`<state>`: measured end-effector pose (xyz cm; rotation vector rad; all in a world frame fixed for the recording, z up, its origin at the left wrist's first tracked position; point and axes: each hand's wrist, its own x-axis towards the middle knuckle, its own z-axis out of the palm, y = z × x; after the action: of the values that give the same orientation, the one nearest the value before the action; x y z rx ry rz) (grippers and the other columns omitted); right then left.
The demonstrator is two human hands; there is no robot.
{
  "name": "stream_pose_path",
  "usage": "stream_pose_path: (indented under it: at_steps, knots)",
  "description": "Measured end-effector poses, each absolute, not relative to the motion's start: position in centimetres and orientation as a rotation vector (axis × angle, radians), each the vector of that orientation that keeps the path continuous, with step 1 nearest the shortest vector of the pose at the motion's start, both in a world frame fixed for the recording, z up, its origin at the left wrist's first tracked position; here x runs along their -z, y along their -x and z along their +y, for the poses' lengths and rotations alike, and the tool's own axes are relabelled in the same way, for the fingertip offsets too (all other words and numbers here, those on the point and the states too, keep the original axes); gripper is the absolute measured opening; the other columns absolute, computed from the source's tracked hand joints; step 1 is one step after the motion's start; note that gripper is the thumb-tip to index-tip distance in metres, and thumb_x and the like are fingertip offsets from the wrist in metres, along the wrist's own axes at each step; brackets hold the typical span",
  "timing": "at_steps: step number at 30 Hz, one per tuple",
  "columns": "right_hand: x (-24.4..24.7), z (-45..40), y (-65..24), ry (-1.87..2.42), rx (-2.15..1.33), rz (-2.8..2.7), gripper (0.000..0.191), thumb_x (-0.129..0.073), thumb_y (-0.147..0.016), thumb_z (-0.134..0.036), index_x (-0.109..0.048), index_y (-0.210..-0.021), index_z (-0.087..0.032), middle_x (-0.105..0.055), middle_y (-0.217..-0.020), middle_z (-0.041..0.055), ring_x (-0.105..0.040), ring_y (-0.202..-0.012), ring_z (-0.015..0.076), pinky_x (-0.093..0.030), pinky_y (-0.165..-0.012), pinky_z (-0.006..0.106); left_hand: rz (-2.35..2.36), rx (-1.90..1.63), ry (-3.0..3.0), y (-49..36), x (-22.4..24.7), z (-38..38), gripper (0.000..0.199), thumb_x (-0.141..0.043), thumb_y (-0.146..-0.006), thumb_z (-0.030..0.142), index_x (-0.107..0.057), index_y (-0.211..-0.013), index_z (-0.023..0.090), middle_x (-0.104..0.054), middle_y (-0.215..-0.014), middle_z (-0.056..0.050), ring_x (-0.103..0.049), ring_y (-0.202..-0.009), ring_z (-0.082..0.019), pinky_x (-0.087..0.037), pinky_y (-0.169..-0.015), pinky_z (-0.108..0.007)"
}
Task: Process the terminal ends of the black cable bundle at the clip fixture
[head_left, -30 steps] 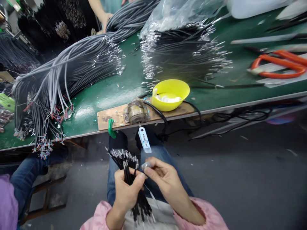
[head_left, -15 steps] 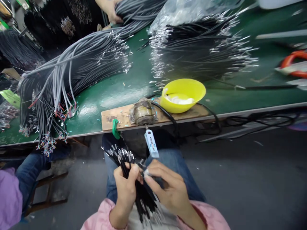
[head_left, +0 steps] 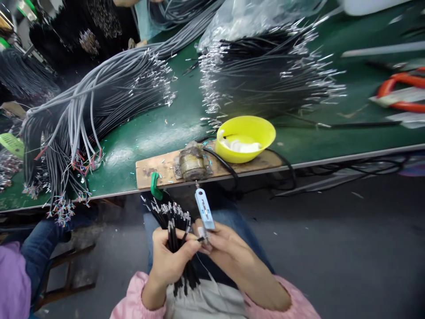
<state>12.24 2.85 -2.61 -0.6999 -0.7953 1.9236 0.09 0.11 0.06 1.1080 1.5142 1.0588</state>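
Note:
My left hand (head_left: 174, 257) is closed round a bundle of short black cables (head_left: 171, 217), whose bare silvery ends fan out above and below the fingers. Its thumb and forefinger also reach toward the end of one cable (head_left: 200, 239). At that cable's end my right hand (head_left: 229, 248) is closed, its fingertips pinched together there, just under a light blue clip (head_left: 205, 208). The clip sits on the shaft of a small motor (head_left: 192, 163). What exactly the right fingertips hold is hidden by the fingers and blur.
The motor is fixed to a wooden board (head_left: 162, 172) at the table edge, beside a yellow bowl (head_left: 245, 150) with white stuff inside. Behind lie black cables (head_left: 262, 75), grey cables (head_left: 96, 84), a plastic bag (head_left: 252, 22) and an orange-handled tool (head_left: 387, 91). Another person's leg (head_left: 40, 248) shows at left.
My right hand has moved up and closer to the blue clip, and one cable end now meets its fingertips. The left hand still holds the bundle. The view has shifted slightly.

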Motion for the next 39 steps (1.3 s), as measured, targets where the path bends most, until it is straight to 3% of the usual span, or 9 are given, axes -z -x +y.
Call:
stream_pose_path:
  at_steps: [3,8,11,14,16,21,26,32,39]
  knots:
    - [2.5,3.5,-12.4,0.723,-1.971,-0.844,0.03,-0.062,-0.068,-0.042,-0.048,-0.053,-0.02,-0.036,-0.05,-0.0044,-0.032,-0.045,0.0104,-0.034,-0.043,0.024,1.526,-1.095,-1.162,0.2,0.1,-0.3,0.02,-0.074,-0.065,0.034,-0.073,-0.057,0.016,-0.071,-0.056,-0.006,-0.063,-0.053,-0.018,-0.051,-0.06,-0.028]
    - [3.9,3.4,-13.1,1.079,-1.557,-0.984,0.022,-0.064,-0.069,-0.037,-0.057,-0.058,-0.019,-0.05,-0.052,-0.002,-0.045,-0.049,0.0132,-0.039,-0.045,0.024,1.627,-1.167,-1.048,0.2,1.2,-1.0,0.022,-0.075,-0.062,0.031,-0.066,-0.048,0.016,-0.063,-0.045,-0.001,-0.053,-0.042,-0.012,-0.043,-0.046,-0.022]
    - [3.8,2.7,-13.0,0.979,-1.427,-1.091,0.021,-0.065,-0.073,-0.04,-0.065,-0.067,-0.02,-0.059,-0.058,0.002,-0.054,-0.054,0.017,-0.045,-0.05,0.027,1.63,-1.188,-1.009,-0.2,1.2,-0.8,0.026,-0.074,-0.062,0.032,-0.063,-0.047,0.015,-0.056,-0.04,0.001,-0.047,-0.038,-0.009,-0.038,-0.041,-0.02]
    - [3.1,2.2,-12.8,0.919,-1.233,-1.185,0.019,-0.067,-0.074,-0.035,-0.065,-0.061,-0.021,-0.06,-0.058,0.0034,-0.055,-0.057,0.0184,-0.045,-0.055,0.029,1.605,-1.165,-1.009,-0.3,0.6,-0.4,0.026,-0.072,-0.065,0.032,-0.063,-0.049,0.014,-0.051,-0.038,0.003,-0.043,-0.036,-0.008,-0.035,-0.039,-0.02]
    - [2.8,2.3,-12.7,0.901,-1.31,-1.121,0.024,-0.067,-0.075,-0.039,-0.063,-0.059,-0.021,-0.058,-0.057,0.0028,-0.053,-0.055,0.0174,-0.044,-0.052,0.028,1.575,-1.089,-0.99,0.0,0.1,-0.3,0.023,-0.072,-0.065,0.031,-0.066,-0.052,0.013,-0.054,-0.04,0.002,-0.046,-0.038,-0.009,-0.037,-0.041,-0.021]
    - [2.9,2.8,-12.5,0.733,-1.875,-0.866,0.04,-0.065,-0.068,-0.054,-0.053,-0.051,-0.019,-0.043,-0.047,-0.0026,-0.042,-0.045,0.0131,-0.041,-0.044,0.026,1.567,-1.043,-1.106,0.4,-0.1,-0.8,0.015,-0.075,-0.062,0.03,-0.074,-0.059,0.016,-0.07,-0.055,-0.005,-0.06,-0.052,-0.016,-0.046,-0.057,-0.026]
    - [3.6,3.6,-12.7,0.938,-1.681,-0.93,0.03,-0.068,-0.067,-0.044,-0.056,-0.057,-0.019,-0.047,-0.052,-0.0028,-0.041,-0.047,0.012,-0.037,-0.044,0.024,1.718,-1.187,-1.039,-0.5,0.2,-1.5,0.012,-0.078,-0.055,0.028,-0.072,-0.054,0.018,-0.07,-0.055,-0.005,-0.063,-0.057,-0.019,-0.048,-0.062,-0.029]
    - [1.4,6.0,-12.6,0.942,-1.509,-1.071,0.05,-0.051,-0.075,-0.065,-0.055,-0.056,-0.019,-0.048,-0.052,-0.0011,-0.044,-0.05,0.0131,-0.035,-0.045,0.024,1.669,-1.443,-0.914,-1.6,-1.1,-0.7,0.01,-0.076,-0.05,0.015,-0.068,-0.048,0.02,-0.066,-0.047,0.0,-0.059,-0.045,-0.014,-0.047,-0.049,-0.023]
    - [0.2,7.3,-12.0,0.848,-1.772,-0.84,0.05,-0.065,-0.062,-0.064,-0.062,-0.051,-0.016,-0.05,-0.046,-0.0017,-0.041,-0.044,0.0101,-0.032,-0.04,0.022,1.695,-1.466,-1.021,-1.6,-1.2,0.2,0.007,-0.074,-0.052,0.013,-0.07,-0.051,0.019,-0.069,-0.049,-0.001,-0.063,-0.048,-0.016,-0.05,-0.053,-0.024]
